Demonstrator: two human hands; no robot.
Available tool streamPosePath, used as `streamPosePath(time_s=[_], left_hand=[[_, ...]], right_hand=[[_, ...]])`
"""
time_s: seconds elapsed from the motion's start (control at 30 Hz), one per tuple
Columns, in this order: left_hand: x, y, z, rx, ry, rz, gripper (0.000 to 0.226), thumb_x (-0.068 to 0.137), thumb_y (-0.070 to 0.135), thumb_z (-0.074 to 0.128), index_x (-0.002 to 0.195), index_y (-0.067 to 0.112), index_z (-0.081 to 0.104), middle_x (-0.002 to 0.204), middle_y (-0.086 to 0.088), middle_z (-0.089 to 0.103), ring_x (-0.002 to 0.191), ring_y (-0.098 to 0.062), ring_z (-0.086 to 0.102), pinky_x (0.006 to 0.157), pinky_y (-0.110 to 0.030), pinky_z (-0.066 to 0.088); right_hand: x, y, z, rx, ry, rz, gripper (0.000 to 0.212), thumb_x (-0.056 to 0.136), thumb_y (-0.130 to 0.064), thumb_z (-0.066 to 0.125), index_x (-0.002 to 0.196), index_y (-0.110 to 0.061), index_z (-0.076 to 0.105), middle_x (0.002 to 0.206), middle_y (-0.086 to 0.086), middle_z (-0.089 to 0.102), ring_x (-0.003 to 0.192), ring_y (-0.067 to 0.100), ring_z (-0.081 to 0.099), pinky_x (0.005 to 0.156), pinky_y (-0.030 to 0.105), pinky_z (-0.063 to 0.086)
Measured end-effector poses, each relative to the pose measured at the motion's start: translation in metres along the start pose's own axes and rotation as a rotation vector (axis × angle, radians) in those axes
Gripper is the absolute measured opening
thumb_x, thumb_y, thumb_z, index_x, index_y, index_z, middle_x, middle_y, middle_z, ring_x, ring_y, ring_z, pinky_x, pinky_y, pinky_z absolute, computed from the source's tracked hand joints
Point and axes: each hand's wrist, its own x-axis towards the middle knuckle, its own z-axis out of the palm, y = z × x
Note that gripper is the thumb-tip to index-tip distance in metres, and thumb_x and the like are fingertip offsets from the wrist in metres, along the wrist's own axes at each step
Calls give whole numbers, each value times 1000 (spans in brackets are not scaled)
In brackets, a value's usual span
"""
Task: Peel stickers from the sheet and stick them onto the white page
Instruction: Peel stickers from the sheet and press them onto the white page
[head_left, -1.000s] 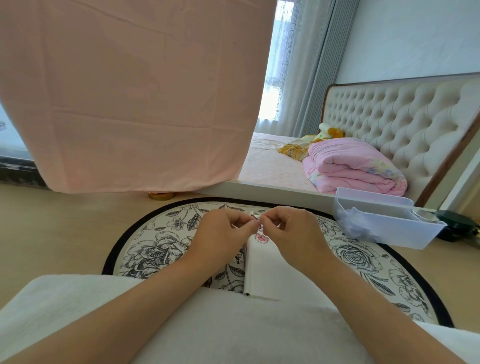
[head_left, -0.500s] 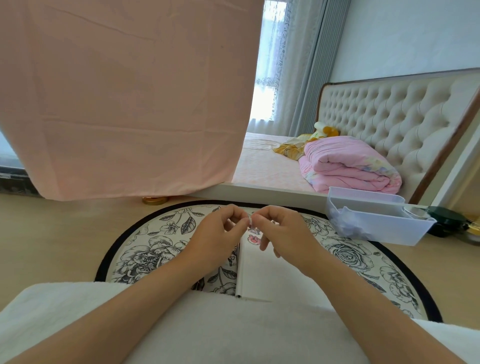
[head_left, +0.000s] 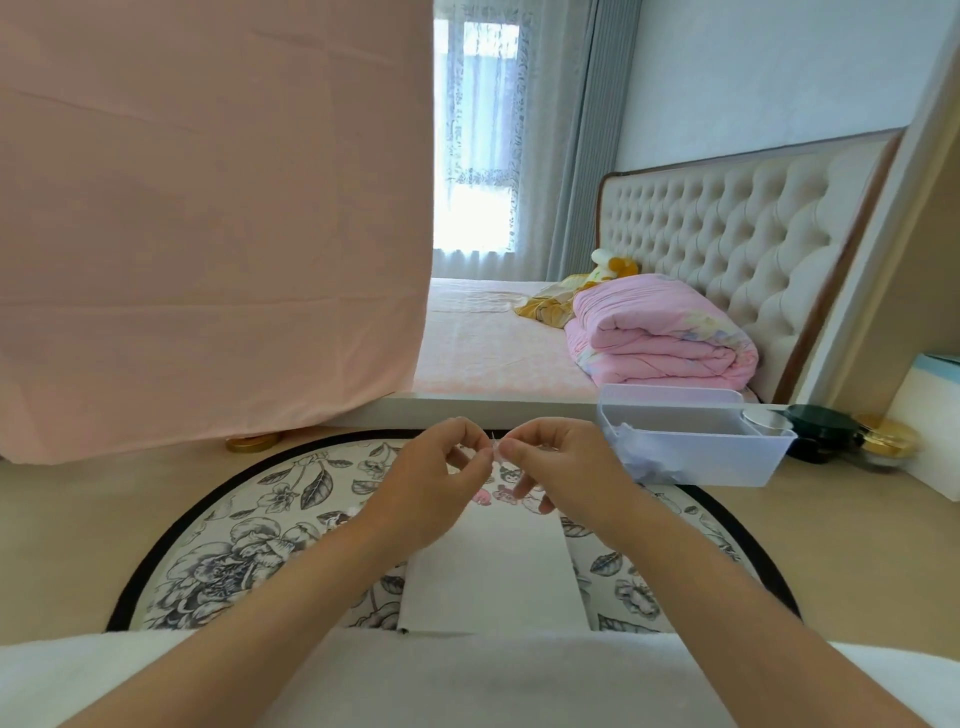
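Sticker piece (head_left: 494, 448), head view: small, pale, held above far end of white page (head_left: 493, 571); too small to tell sticker from backing. Left hand (head_left: 431, 488): thumb and forefinger curled, nipping one edge. Right hand (head_left: 561, 467): same pinch on opposite edge, other fingers loosely spread. Opposed grips likely meant to split film from backing, close over page for short drop. Pink stickers (head_left: 498, 493) already at page's far end. Floral mat (head_left: 234, 540) under page; plastic bin (head_left: 691, 452) right of page.
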Motion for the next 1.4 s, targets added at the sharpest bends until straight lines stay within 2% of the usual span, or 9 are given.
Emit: streamPosePath(time_s=[0.17,0.3,0.43,0.53,0.73,0.97,1.1,1.23,1.4], left_hand=[[18,13,30,46,-32,31,20,92,36,59,79,20,58,67,9,63,58,-3,52,55,-29,52],[32,23,53,15,-68,-54,36,72,58,47,77,23,54,86,-12,71,73,-33,61,60,-42,53],[42,22,69,3,-94,-96,12,85,28,52,78,19,55,83,-3,72,68,-27,57,55,-35,44],[44,20,75,41,-104,-113,12,91,16,53,81,16,59,80,7,72,73,-33,63,55,-30,44],[41,15,74,-17,-108,-168,13,92,14,54,82,17,62,80,5,73,69,-16,65,60,-29,48],[29,19,42,-225,-64,-306,15,92,8,52,83,10,64,77,-4,70,56,-13,60,47,-22,41],[21,16,23,-302,-114,-359,19,92,7,51,79,11,63,73,-5,68,58,-18,59,46,-24,41],[13,11,9,-358,-149,-359,16,96,8,52,85,9,64,76,-7,67,63,-21,61,56,-30,48],[3,1,-8,-457,-186,-309,14,98,15,55,102,4,63,85,-14,70,70,-26,64,61,-36,53]], right_hand=[[8,14,-37,-139,99,2,12,94,-22,68,84,-17,72,64,-7,64,48,7,57,47,18,43],[20,30,-76,-262,279,-19,16,92,-29,69,76,-29,66,68,-11,64,62,10,61,62,28,49],[24,45,-105,-522,496,-24,8,92,-31,68,87,-28,73,82,-10,72,77,14,63,63,26,43],[27,58,-115,-618,540,22,10,91,-32,69,96,-26,76,90,-9,75,79,13,63,63,24,40],[27,50,-106,-581,445,-34,15,91,-31,69,105,-29,75,99,-14,74,88,9,64,74,23,45],[11,11,-57,-547,27,-226,18,77,-36,81,91,-36,71,93,-23,66,74,-12,55,70,17,45],[7,7,-32,-675,34,-371,15,79,-46,80,86,-36,72,93,-18,67,79,-1,60,74,23,50],[7,12,-16,-635,67,-418,7,84,-40,78,83,-35,73,88,-18,67,65,-6,53,68,27,53],[4,9,2,-239,40,-263,9,84,-31,79,78,-31,73,78,-16,68,66,-2,59,64,19,46]])
